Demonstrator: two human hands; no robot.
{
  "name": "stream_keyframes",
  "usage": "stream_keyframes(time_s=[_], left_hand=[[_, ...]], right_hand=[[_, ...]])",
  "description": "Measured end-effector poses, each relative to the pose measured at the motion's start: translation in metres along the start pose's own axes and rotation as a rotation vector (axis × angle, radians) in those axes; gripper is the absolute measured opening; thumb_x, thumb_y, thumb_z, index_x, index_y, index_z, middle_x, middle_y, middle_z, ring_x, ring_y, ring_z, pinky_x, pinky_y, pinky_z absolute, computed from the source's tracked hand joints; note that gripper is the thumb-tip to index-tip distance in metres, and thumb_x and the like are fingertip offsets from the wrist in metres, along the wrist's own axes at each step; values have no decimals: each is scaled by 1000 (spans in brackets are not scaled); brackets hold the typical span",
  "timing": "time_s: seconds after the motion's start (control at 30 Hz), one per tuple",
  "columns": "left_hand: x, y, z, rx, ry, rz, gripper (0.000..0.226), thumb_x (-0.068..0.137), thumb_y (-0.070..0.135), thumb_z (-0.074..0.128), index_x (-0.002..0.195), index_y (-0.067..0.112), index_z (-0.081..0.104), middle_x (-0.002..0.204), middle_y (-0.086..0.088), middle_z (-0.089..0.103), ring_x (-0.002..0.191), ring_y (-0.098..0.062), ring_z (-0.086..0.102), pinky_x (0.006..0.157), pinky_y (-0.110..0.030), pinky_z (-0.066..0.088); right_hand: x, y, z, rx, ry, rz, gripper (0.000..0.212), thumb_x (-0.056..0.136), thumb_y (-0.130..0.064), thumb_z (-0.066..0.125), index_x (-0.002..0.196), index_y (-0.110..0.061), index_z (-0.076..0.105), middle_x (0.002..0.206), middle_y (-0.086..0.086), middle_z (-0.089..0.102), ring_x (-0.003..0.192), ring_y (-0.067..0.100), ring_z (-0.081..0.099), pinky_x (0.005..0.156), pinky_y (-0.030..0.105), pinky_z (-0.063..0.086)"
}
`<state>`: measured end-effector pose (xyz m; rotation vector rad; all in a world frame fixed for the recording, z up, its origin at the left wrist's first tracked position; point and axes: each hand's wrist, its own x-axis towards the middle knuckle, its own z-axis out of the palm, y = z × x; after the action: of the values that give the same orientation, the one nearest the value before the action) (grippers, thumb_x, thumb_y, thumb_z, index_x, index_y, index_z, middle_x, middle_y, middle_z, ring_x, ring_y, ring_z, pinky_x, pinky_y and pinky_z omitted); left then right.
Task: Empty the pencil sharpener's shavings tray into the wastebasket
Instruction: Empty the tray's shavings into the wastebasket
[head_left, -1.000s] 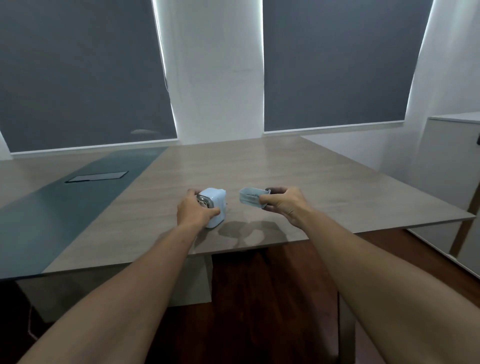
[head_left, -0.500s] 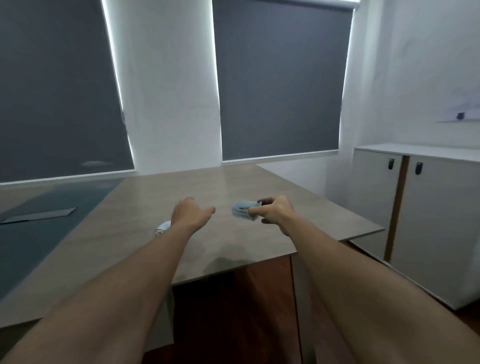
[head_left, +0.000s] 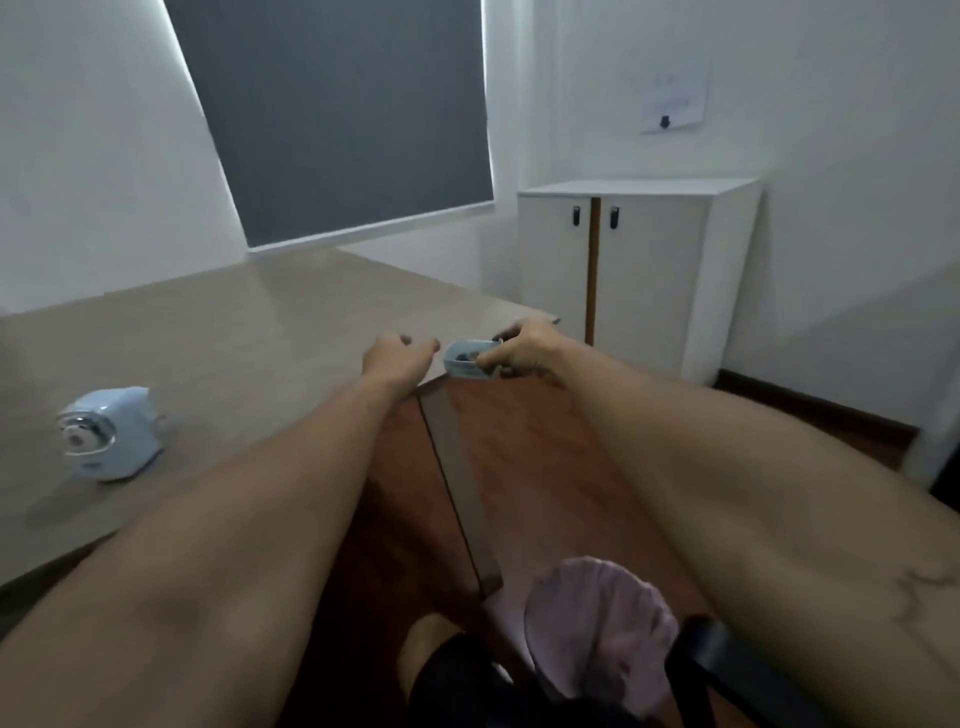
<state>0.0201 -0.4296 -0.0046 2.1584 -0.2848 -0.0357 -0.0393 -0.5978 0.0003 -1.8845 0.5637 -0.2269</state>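
The pale blue pencil sharpener (head_left: 106, 434) stands on the wooden table (head_left: 234, 332) at the left, with nothing touching it. My right hand (head_left: 524, 348) pinches the small blue shavings tray (head_left: 464, 359) by its side, holding it in the air just past the table's right corner, with dark shavings visible inside. My left hand (head_left: 397, 356) hovers empty right beside the tray, fingers loosely apart. Low in the view, on the floor between my forearms, sits a round wastebasket (head_left: 597, 629) lined with a pale pink bag.
A white two-door cabinet (head_left: 644, 270) stands against the wall beyond the table's corner. The brown table leg (head_left: 457, 478) runs down over the dark wooden floor (head_left: 545, 447). A dark object (head_left: 727, 670) lies next to the wastebasket.
My left hand let go of the sharpener, which stays on the table. The view swung right and down; my right hand carried the tray past the table's corner, and the wastebasket came into view.
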Motion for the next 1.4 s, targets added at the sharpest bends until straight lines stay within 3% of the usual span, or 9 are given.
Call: stream_keyframes(time_s=[0.13, 0.27, 0.43, 0.57, 0.67, 0.83, 0.97, 1.27, 1.4], left_hand=[[-14, -17, 74, -17, -116, -12, 48, 87, 42, 59, 122, 11, 68, 127, -11, 67, 119, -28, 60, 98, -31, 45], [-27, -49, 144, -32, -237, -91, 48, 86, 46, 60, 120, 13, 69, 129, -7, 65, 119, -26, 59, 103, -39, 49], [-40, -105, 222, -28, -348, -249, 42, 90, 40, 60, 116, 7, 68, 126, -9, 66, 119, -27, 58, 91, -27, 41], [-51, -159, 282, 42, -368, -381, 55, 88, 41, 62, 134, 10, 59, 138, -11, 60, 130, -29, 53, 103, -30, 40], [-59, -202, 313, 100, -379, -432, 62, 85, 43, 65, 139, 14, 54, 141, -12, 59, 132, -31, 52, 107, -34, 41], [-77, -254, 342, 179, -341, -548, 66, 89, 35, 63, 148, 19, 39, 142, -18, 53, 131, -39, 50, 104, -40, 42], [-88, -284, 362, 138, -332, -678, 74, 90, 30, 63, 154, 26, 26, 147, -18, 49, 135, -40, 46, 109, -43, 37], [-106, -307, 382, 120, -271, -636, 58, 94, 16, 50, 147, 39, 38, 140, -12, 56, 128, -36, 54, 104, -44, 45], [-110, -310, 377, 116, -262, -610, 54, 98, 18, 42, 146, 42, 38, 140, -12, 56, 125, -37, 55, 105, -41, 43]], right_hand=[[-3, 74, -26, -35, -42, 82, 57, 68, -2, 84, 121, 6, 63, 105, 15, 65, 92, 26, 67, 89, 42, 59], [2, 153, -39, -81, -109, 180, 60, 70, 1, 80, 126, 6, 61, 110, 15, 63, 90, 23, 66, 73, 30, 63], [7, 237, -45, -171, -180, 297, 57, 73, 2, 79, 127, 4, 60, 95, 7, 62, 81, 18, 63, 55, 18, 57], [26, 317, -44, -343, -260, 346, 55, 71, -3, 82, 123, 2, 64, 101, 8, 62, 86, 19, 61, 75, 29, 54], [39, 369, -32, -432, -329, 366, 55, 67, -10, 86, 118, -5, 67, 101, 6, 66, 89, 18, 61, 74, 28, 53], [43, 438, -8, -531, -416, 370, 56, 60, -18, 89, 111, -15, 67, 103, 0, 67, 93, 17, 65, 84, 28, 54], [43, 477, 7, -589, -453, 349, 56, 59, -18, 90, 109, -11, 66, 103, 2, 69, 92, 18, 64, 85, 31, 55], [38, 528, 49, -752, -580, 308, 68, 59, -36, 90, 116, -13, 60, 109, 2, 65, 90, 16, 57, 72, 24, 42], [38, 537, 63, -787, -656, 321, 73, 56, -39, 91, 118, -13, 62, 110, 1, 65, 97, 20, 64, 78, 28, 51]])
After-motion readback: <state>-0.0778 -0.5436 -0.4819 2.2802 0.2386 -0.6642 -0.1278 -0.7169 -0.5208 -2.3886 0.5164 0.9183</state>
